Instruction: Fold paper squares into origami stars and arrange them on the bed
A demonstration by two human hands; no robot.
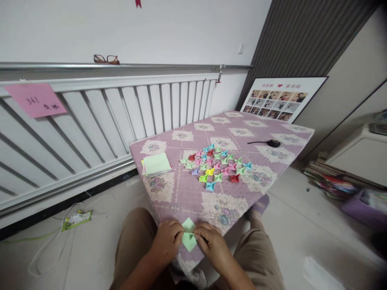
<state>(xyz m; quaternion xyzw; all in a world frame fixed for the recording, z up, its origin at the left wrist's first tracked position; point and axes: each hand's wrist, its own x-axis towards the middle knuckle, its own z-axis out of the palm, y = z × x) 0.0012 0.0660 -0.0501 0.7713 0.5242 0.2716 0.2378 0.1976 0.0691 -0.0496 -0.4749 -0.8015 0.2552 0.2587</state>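
Observation:
A light green sheet of paper (189,241), partly folded into a diamond shape, lies at the near corner of the table. My left hand (167,237) pinches its left side, fingers closed. From the right, my right hand (211,241) grips the opposite side between thumb and fingers. A fold stands up across the middle of the sheet. Farther on, several small folded paper boats (217,177) in green, blue, pink, red, yellow and purple are set out in rows. To their left is a stack of square paper (157,164) with green on top.
A purple flowered cloth covers the table (187,203). A black object with a cord (273,143) lies farther back. A photo board (275,98) leans at the far end. On the left stand a white radiator (99,121) and, on the floor, a power strip (77,219).

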